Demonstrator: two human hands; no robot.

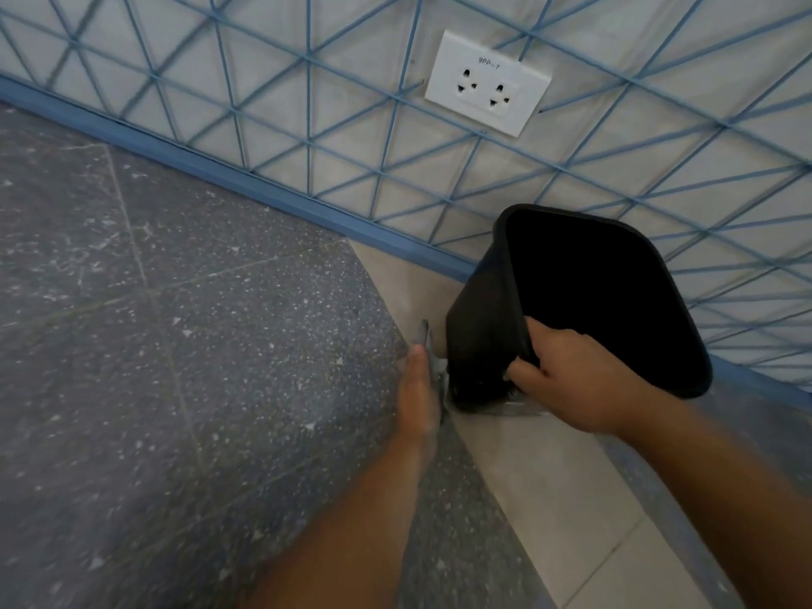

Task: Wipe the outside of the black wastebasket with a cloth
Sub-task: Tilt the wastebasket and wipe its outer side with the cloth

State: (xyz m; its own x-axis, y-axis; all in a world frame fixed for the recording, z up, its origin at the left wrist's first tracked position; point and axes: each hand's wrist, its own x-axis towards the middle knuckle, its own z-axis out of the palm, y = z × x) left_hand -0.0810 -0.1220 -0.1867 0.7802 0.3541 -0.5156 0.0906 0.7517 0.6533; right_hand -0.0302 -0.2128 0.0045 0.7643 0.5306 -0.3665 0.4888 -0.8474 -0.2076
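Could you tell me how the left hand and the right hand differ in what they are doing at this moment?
The right hand curls over the rim of the black wastebasket, tilting it; the left hand lies flat with straight fingers. The right hand holds no cloth; the left hand presses a grey cloth toward the wastebasket's outer side. Both are bare.

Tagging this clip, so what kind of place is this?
Likely an indoor room, at floor level by a wall: speckled grey floor, white socket, blue-lined wall, black wastebasket.
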